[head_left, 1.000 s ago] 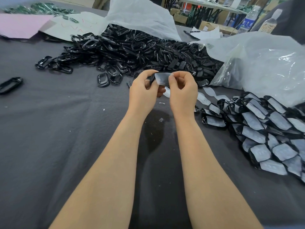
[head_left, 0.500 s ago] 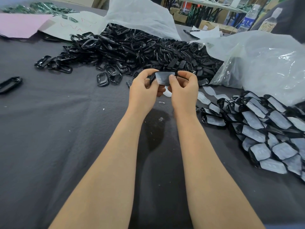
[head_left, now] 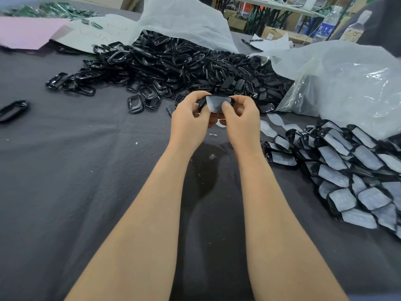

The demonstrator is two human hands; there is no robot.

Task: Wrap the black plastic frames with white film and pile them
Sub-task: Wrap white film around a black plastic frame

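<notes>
Holding one frame (head_left: 201,104) up above the grey cloth (head_left: 65,170), just in front of the big heap of bare frames (head_left: 184,66). Gripping it from both sides: curling the left hand (head_left: 191,118) round its left end, pinching its right end with the right hand (head_left: 240,120), pressing that thumb on the white film (head_left: 213,105) covering its face. Holding both hands close together, almost touching under the frame. Seeing a pile of wrapped frames (head_left: 347,174) lying on the cloth off to the right, well apart from the hands. Seeing loose film pieces (head_left: 275,121) lying between that pile and the hands. Seeing a clear bag (head_left: 347,83) sitting behind the pile.
</notes>
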